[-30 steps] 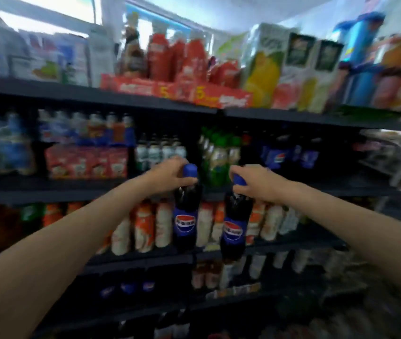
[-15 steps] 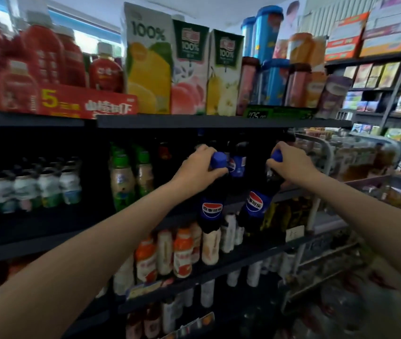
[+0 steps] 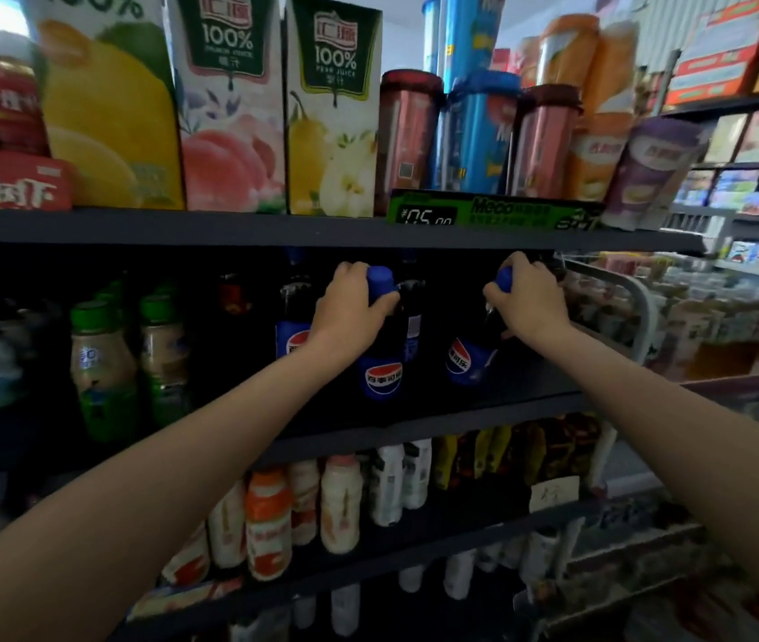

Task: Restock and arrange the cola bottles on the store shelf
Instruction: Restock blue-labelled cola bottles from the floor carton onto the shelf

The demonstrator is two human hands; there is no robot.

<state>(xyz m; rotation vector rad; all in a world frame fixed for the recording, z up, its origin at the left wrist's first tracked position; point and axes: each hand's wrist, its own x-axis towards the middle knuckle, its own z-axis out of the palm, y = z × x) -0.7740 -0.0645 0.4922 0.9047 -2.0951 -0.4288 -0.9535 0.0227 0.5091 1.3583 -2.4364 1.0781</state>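
A person's left hand (image 3: 350,312) grips the neck of a cola bottle (image 3: 382,359) just under its blue cap, while the right hand (image 3: 528,305) clamps the top of a second cola bottle (image 3: 465,359), both at the middle shelf (image 3: 484,410) of a store rack. The left bottle stands about upright over the shelf's front edge; the right one tilts, its base toward the left. Each carries a blue label with a red, white and blue globe logo and white Chinese characters. More cola bottles (image 3: 292,326) with the same logo stand behind in the shadow. On the shelf above, juice cartons (image 3: 275,108) read "100%", one also "PEAR JUICE", beside a green price strip (image 3: 493,211) marked "Meco" and "¥05.00". Green-capped bottles (image 3: 99,359) stand to the left; white and orange drink bottles (image 3: 303,507) fill the shelf below. Compared with half a second ago, both bottles are higher and deeper in, now level with the cola row instead of hanging in front of the shelf below, and the view has closed in on the rack.
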